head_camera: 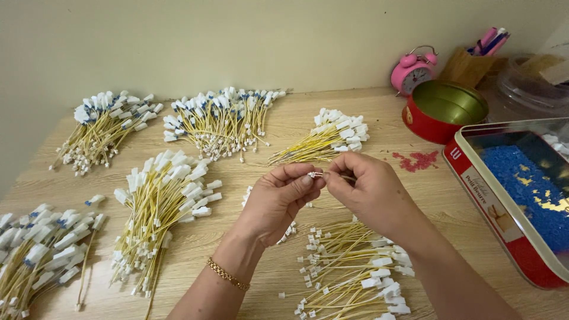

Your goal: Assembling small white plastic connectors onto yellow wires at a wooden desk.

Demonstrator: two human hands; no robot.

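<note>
Both hands, left (278, 198) and right (367, 189), are pinching a small white connector (313, 174); a red rectangular tin (510, 237) is lying at 3 o'clock on the wooden desk (261, 148).

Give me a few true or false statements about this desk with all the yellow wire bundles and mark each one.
1. Both hands pinch one small white connector between their fingertips. True.
2. The left hand wears a gold bracelet at the wrist. True.
3. The pink alarm clock lies face down in the middle of the table. False: it stands upright at the back by the wall.
4. The round red tin is full of wires. False: it shows only its bare green-gold inside.
5. The rectangular tin on the right holds small blue pieces. True.
6. The right hand rests flat on the wooden table. False: it is raised, meeting the left hand above a wire pile.
</note>
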